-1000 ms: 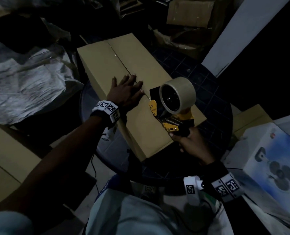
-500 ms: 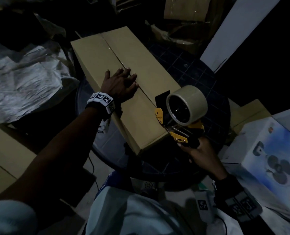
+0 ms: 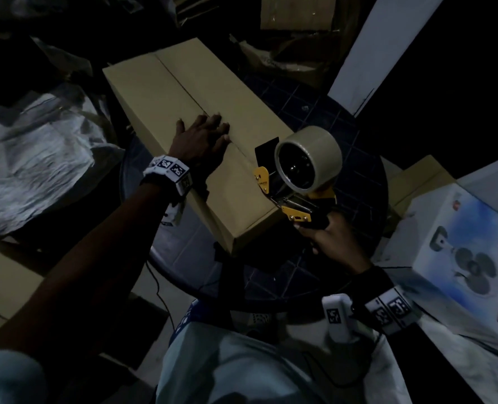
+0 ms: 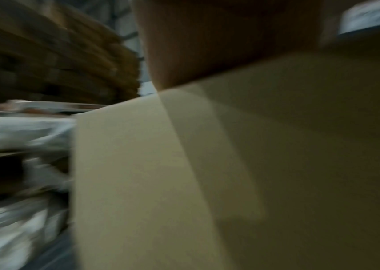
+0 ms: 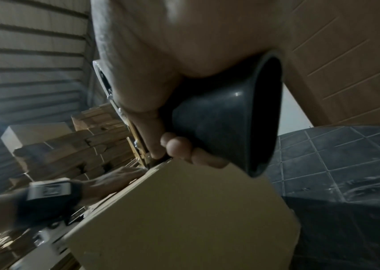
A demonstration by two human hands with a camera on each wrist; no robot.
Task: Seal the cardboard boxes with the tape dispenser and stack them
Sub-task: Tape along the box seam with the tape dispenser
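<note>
While the left hand (image 3: 202,140) lies flat with fingers spread on top of the long cardboard box (image 3: 166,91), beside its centre seam, the right hand (image 3: 330,239) curls round the handle of the tape dispenser (image 3: 295,182), whose front meets the box's near end at the seam. A tape roll (image 3: 310,157) sits on the dispenser. The closed box rests across a dark round table (image 3: 355,182), its far end overhanging the table's far edge. Off the table's right edge stands a white fan carton (image 3: 463,243); crumpled plastic sheeting (image 3: 29,170) lies past the left edge, and flat cardboard (image 5: 73,146) is stacked beyond.
</note>
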